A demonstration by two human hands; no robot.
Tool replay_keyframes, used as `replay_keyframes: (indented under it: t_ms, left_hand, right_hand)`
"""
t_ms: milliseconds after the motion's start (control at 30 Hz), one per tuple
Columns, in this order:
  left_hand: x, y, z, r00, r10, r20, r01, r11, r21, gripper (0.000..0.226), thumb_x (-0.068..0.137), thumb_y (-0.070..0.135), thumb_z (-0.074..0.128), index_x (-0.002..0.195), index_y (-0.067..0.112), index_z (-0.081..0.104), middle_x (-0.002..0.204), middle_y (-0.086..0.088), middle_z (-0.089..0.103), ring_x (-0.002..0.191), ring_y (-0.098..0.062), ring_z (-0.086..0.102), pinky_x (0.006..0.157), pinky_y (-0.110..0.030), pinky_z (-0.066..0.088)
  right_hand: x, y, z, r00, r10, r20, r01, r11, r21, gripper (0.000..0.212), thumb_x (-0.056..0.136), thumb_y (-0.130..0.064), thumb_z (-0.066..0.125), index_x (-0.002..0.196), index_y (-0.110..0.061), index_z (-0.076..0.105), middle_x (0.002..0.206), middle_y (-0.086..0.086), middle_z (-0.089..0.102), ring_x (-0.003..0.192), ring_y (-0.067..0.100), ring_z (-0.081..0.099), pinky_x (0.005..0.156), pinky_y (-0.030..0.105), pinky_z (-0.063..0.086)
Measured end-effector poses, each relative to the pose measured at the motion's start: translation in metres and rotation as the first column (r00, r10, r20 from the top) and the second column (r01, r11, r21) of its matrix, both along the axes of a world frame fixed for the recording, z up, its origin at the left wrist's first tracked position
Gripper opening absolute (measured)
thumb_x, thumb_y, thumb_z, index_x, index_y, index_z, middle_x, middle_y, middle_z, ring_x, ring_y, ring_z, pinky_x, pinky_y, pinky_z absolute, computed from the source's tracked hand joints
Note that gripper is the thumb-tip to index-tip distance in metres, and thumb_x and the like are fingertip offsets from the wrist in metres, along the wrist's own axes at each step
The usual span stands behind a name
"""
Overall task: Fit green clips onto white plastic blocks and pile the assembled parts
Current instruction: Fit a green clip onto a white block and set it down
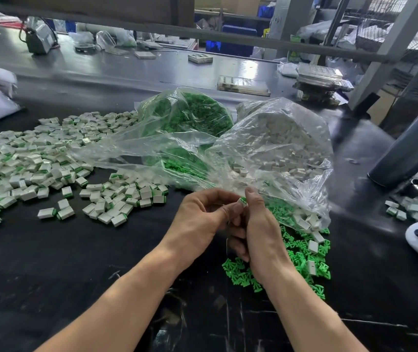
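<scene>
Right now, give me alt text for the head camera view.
Both hands, left hand and right hand, pinch one white block with a green clip over a black table. Assembled parts lie left; loose green clips right, before two open bags.

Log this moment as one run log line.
stage: fitting clip | left hand and right hand: pinching white block | finished pile: left

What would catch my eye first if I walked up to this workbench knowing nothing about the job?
Probably the bright green plastic clips spilled on the black table at near right, under a crinkled clear plastic bag of white blocks. Next, the wide scatter of finished white-and-green blocks to the left. In the middle, the left hand and right hand pinch one small white block with a green clip between them.
</scene>
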State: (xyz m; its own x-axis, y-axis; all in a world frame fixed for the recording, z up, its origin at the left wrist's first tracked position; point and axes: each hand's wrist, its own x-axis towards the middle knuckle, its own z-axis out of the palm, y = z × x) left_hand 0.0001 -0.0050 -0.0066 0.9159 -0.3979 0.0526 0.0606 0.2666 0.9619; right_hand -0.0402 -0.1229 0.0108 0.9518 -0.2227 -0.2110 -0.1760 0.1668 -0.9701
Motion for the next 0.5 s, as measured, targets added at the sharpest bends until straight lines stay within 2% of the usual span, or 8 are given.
replay_keyframes:
  t_ms: [133,233,333,500]
  left_hand:
    - [-0.0010,-0.0020,0.0006,1.000,0.008,0.012,-0.008,1.000,0.003,0.016,0.085,0.018,0.079,0.095,0.006,0.075,0.076,-0.010,0.070,0.066,-0.022,0.072,0.058,-0.032,0.061]
    - [-0.0011,-0.0036,0.0004,1.000,0.024,0.020,-0.024,1.000,0.007,0.001,0.090,0.009,0.076,0.090,0.010,0.076,0.076,-0.010,0.071,0.066,-0.018,0.071,0.058,-0.028,0.059]
    - [-0.0013,-0.0032,0.0013,1.000,0.024,0.016,-0.025,1.000,0.006,0.005,0.090,0.008,0.076,0.090,0.012,0.077,0.078,-0.010,0.074,0.069,-0.019,0.072,0.061,-0.029,0.060]
    - [-0.0039,-0.0045,0.0048,0.999,0.038,0.030,-0.039,0.999,0.029,0.010,0.090,0.007,0.076,0.087,0.017,0.077,0.080,-0.010,0.075,0.072,-0.019,0.072,0.065,-0.030,0.061]
  right_hand:
    - [0.0010,0.0023,-0.0020,0.999,-0.043,0.021,0.042,0.999,0.033,0.055,0.109,-0.052,0.038,0.081,-0.012,0.066,0.051,-0.007,0.056,0.036,0.006,0.051,0.031,0.019,0.034]
    - [0.0013,0.0042,-0.0011,0.998,-0.058,0.035,0.057,0.997,0.045,0.066,0.110,-0.051,0.037,0.064,-0.022,0.074,0.048,-0.008,0.057,0.036,0.006,0.053,0.031,0.018,0.035]
    - [0.0015,0.0059,0.0005,0.997,-0.072,0.036,0.069,0.995,0.071,0.071,0.110,-0.051,0.036,0.054,-0.032,0.075,0.047,-0.007,0.058,0.037,0.006,0.055,0.031,0.018,0.036]
    - [-0.0002,0.0057,0.0017,0.996,-0.074,0.053,0.072,0.997,0.040,0.074,0.109,-0.054,0.034,0.048,-0.033,0.071,0.045,-0.008,0.057,0.036,0.002,0.053,0.032,0.017,0.036]
